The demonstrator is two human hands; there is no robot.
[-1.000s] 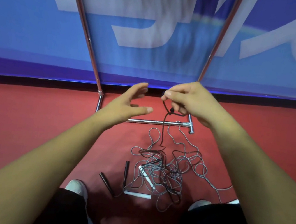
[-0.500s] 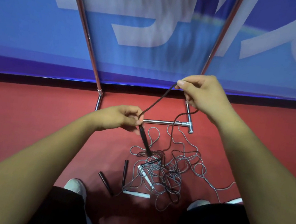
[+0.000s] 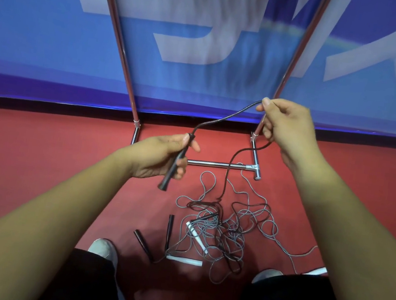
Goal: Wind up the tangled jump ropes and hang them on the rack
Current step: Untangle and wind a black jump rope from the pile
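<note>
While the left hand (image 3: 158,157) grips a black handle (image 3: 168,178) and the right hand (image 3: 284,126) pinches its dark cord (image 3: 224,117) aloft, the tangle (image 3: 218,228) lies on the red floor (image 3: 38,166) near the foot of the rack (image 3: 215,164). Winding looks barely begun; next, draw cord free into loops.

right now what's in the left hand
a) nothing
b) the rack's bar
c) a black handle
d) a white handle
c: the left hand grips a black handle, and its dark rope runs up to the right hand, which pinches it.
</note>
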